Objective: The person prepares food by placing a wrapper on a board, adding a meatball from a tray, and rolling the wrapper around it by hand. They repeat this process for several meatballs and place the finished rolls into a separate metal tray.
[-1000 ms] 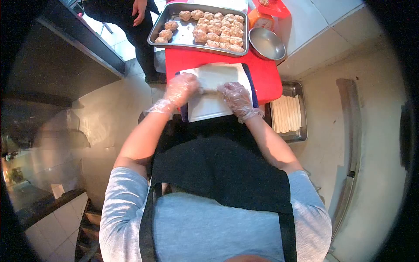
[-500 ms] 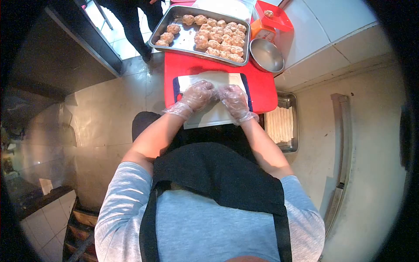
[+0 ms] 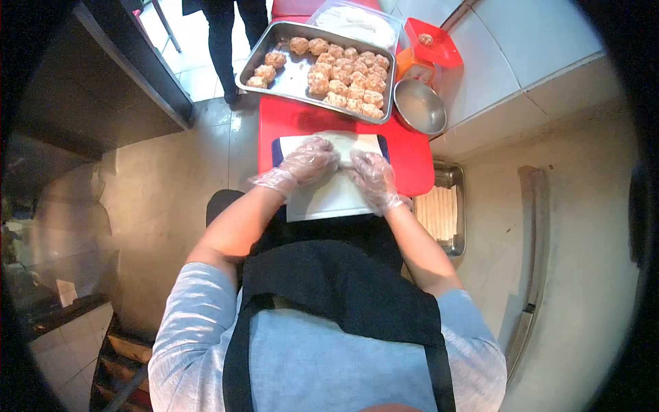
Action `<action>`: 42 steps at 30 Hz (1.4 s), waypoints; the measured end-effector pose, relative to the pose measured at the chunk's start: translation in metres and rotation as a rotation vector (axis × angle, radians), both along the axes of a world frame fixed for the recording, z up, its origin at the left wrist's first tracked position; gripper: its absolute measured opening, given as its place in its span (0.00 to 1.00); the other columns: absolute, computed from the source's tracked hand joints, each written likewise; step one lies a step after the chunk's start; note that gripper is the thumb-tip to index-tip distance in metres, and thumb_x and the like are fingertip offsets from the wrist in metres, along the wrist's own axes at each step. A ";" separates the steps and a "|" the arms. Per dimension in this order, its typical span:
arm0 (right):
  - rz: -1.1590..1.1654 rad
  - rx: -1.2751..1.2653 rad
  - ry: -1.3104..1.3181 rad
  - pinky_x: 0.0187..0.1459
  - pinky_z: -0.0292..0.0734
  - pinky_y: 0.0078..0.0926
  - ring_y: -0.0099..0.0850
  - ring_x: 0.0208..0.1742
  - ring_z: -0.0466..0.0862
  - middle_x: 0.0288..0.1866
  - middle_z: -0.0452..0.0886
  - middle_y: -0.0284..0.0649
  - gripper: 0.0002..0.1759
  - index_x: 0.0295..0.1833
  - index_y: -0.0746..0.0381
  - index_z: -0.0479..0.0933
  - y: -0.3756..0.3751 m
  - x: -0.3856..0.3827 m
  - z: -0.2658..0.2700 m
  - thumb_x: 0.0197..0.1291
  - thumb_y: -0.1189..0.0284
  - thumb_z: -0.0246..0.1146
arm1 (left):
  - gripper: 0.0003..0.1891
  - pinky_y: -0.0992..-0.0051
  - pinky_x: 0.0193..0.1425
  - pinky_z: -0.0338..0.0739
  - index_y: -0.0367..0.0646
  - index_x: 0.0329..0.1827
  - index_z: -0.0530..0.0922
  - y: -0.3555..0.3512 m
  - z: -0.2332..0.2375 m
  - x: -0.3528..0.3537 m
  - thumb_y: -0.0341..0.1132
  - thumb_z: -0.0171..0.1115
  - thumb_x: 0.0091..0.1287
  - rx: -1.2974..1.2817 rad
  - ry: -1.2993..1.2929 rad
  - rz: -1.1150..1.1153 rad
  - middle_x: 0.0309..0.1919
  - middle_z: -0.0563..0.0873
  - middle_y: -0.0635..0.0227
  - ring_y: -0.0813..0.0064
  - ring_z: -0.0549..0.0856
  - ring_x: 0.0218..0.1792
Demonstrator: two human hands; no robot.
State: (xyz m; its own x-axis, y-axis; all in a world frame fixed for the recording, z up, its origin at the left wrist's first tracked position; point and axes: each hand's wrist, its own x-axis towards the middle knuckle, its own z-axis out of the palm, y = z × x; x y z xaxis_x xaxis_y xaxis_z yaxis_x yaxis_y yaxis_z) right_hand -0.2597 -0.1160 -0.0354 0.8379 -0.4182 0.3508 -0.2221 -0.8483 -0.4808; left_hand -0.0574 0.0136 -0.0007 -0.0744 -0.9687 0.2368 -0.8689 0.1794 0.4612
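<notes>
Both hands wear clear plastic gloves and lie over a white cutting board [image 3: 326, 196] with dark blue edges. My left hand [image 3: 312, 161] is on the board's left part, its fingers curled and closed. Facing it from the right, my right hand [image 3: 373, 176] has its fingers bent inward and closed too. A pale, thin thing seems to lie between the hands, too small to make out. Beyond the board, a metal tray [image 3: 288, 90] holds several rows of meat balls [image 3: 341, 72], with a gap toward its left side.
The board lies on a red table [image 3: 415, 175]. At the back right are a metal bowl [image 3: 420, 106], an orange scale [image 3: 414, 67] with a red pan, and a plastic container [image 3: 357, 24]. A metal tray [image 3: 461, 206] of pale strips sits lower right. A person's legs [image 3: 223, 51] stand back left.
The view has tilted, so table and trays appear lower. My hands remain over the board, with slightly changed finger poses. The other person's legs have shifted a little.
</notes>
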 end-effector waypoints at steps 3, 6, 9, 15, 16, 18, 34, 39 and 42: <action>0.059 -0.221 0.038 0.49 0.78 0.40 0.41 0.47 0.82 0.45 0.83 0.43 0.14 0.46 0.59 0.82 0.000 -0.013 0.029 0.54 0.68 0.68 | 0.11 0.61 0.53 0.78 0.47 0.48 0.83 0.008 -0.006 0.030 0.38 0.60 0.66 -0.052 -0.067 -0.105 0.43 0.84 0.59 0.55 0.82 0.49; 0.050 0.308 0.288 0.49 0.79 0.38 0.40 0.47 0.82 0.45 0.83 0.42 0.13 0.45 0.60 0.83 -0.022 0.001 0.041 0.52 0.69 0.68 | 0.16 0.61 0.55 0.78 0.45 0.53 0.81 0.008 0.034 0.033 0.44 0.57 0.70 0.226 -0.090 -0.096 0.45 0.84 0.56 0.52 0.82 0.51; -0.208 1.159 0.292 0.49 0.79 0.36 0.39 0.45 0.81 0.43 0.81 0.43 0.12 0.42 0.60 0.83 -0.018 0.010 0.081 0.52 0.69 0.68 | 0.18 0.61 0.57 0.77 0.46 0.54 0.81 0.001 0.076 0.021 0.47 0.57 0.70 0.699 0.314 0.220 0.49 0.83 0.55 0.51 0.82 0.53; 0.171 -0.220 0.157 0.47 0.81 0.37 0.42 0.46 0.81 0.46 0.82 0.43 0.18 0.52 0.58 0.80 0.034 -0.036 0.044 0.53 0.73 0.66 | 0.19 0.60 0.59 0.76 0.46 0.60 0.76 0.063 0.015 -0.018 0.39 0.57 0.67 0.119 -0.234 -0.020 0.58 0.76 0.59 0.56 0.77 0.59; 0.114 -0.192 0.136 0.49 0.81 0.40 0.45 0.49 0.81 0.49 0.81 0.44 0.21 0.54 0.55 0.80 0.039 -0.038 0.041 0.52 0.74 0.66 | 0.21 0.59 0.60 0.75 0.45 0.62 0.74 0.073 0.011 -0.031 0.41 0.57 0.66 0.003 -0.255 0.069 0.60 0.75 0.60 0.57 0.75 0.61; 0.071 -0.176 0.166 0.50 0.80 0.39 0.44 0.50 0.81 0.49 0.82 0.42 0.22 0.55 0.55 0.79 0.043 -0.037 0.040 0.51 0.75 0.66 | 0.42 0.49 0.74 0.60 0.48 0.77 0.60 0.095 -0.003 -0.058 0.55 0.64 0.61 0.037 -0.282 -0.022 0.72 0.64 0.57 0.56 0.62 0.73; -0.246 0.141 0.138 0.76 0.52 0.36 0.50 0.78 0.59 0.76 0.59 0.61 0.45 0.75 0.73 0.54 -0.073 0.021 0.142 0.67 0.50 0.57 | 0.49 0.44 0.76 0.51 0.50 0.79 0.54 0.064 -0.002 -0.054 0.63 0.62 0.59 0.165 -0.357 -0.015 0.76 0.60 0.58 0.54 0.60 0.75; -0.492 -0.055 0.561 0.74 0.57 0.37 0.47 0.74 0.64 0.76 0.60 0.55 0.44 0.75 0.67 0.58 -0.122 0.057 0.137 0.66 0.45 0.51 | 0.49 0.47 0.73 0.56 0.48 0.78 0.56 0.068 -0.003 -0.051 0.64 0.61 0.58 0.020 -0.411 -0.016 0.71 0.65 0.58 0.55 0.65 0.71; -0.525 0.017 0.455 0.69 0.64 0.36 0.41 0.67 0.70 0.70 0.67 0.49 0.43 0.77 0.63 0.57 -0.151 0.050 0.130 0.67 0.43 0.50 | 0.48 0.48 0.71 0.59 0.47 0.76 0.58 0.071 0.001 -0.049 0.65 0.61 0.57 -0.037 -0.425 -0.015 0.70 0.66 0.58 0.56 0.67 0.68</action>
